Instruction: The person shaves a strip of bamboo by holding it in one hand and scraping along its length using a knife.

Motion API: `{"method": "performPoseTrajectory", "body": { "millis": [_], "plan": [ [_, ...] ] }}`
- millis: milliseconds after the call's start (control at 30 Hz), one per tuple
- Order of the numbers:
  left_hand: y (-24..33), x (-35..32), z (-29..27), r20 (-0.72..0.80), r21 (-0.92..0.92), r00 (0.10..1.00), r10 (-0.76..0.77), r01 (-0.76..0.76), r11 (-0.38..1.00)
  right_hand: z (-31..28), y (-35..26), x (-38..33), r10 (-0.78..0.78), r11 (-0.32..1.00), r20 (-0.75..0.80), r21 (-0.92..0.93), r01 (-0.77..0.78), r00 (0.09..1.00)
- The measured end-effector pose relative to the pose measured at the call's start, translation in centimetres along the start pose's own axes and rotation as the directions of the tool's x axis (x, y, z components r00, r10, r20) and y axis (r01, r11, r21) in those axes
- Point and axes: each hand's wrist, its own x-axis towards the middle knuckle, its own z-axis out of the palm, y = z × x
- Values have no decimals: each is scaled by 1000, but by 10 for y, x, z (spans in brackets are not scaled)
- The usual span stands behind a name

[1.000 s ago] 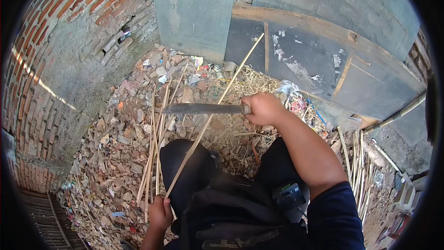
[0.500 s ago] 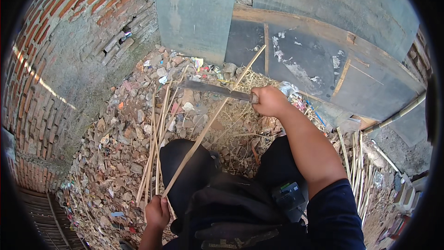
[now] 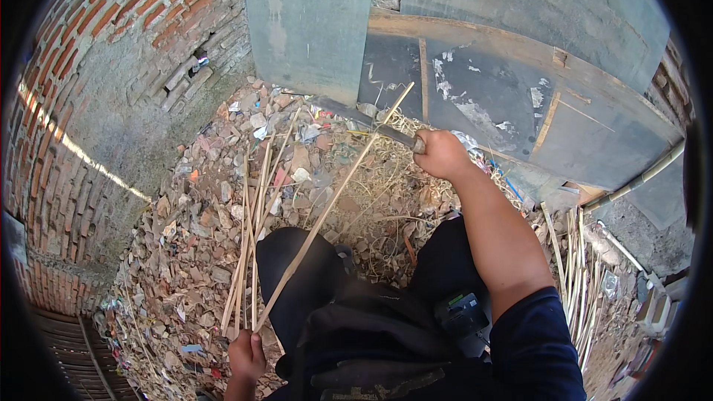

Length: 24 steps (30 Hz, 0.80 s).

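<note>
A long, pale bamboo strip (image 3: 327, 212) is being held slanted, its lower end being gripped near the bottom left and its upper end reaching up and right toward the dark board. A long knife (image 3: 356, 120) with a dull grey blade is being held nearly level, angled slightly down to the right, its blade being laid across the strip near the upper end.
</note>
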Motion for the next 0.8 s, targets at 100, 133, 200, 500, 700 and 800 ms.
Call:
{"method": "performPoseTrajectory", "body": {
  "millis": [100, 133, 200, 500, 700, 800],
  "plan": [
    [8, 4, -6, -1, 62, 1000, 16, -16, 998, -1, 4, -1, 121, 989, -94, 96, -112, 988],
    [10, 5, -8, -2, 63, 1000, 15, -15, 998, -3, -3, -3, 59, 995, -63, 89, -54, 996],
    [12, 5, -10, -13, 82, 999, 39, -38, 996, -9, -23, -10, -57, 998, 7, 21, 57, 998],
    [7, 2, -27, -77, 124, 992, 103, -93, 988, -5, 14, -2, 141, 990, -12, 30, -140, 990],
    [-25, 1, -32, -45, 233, 994, 102, -89, 968, -9, 14, -5, 261, 960, -56, 123, -253, 964],
    [-27, -2, -37, -30, 141, 997, 74, -69, 988, -19, 9, -11, 135, 991, -19, 14, -135, 991]
  ]
}}
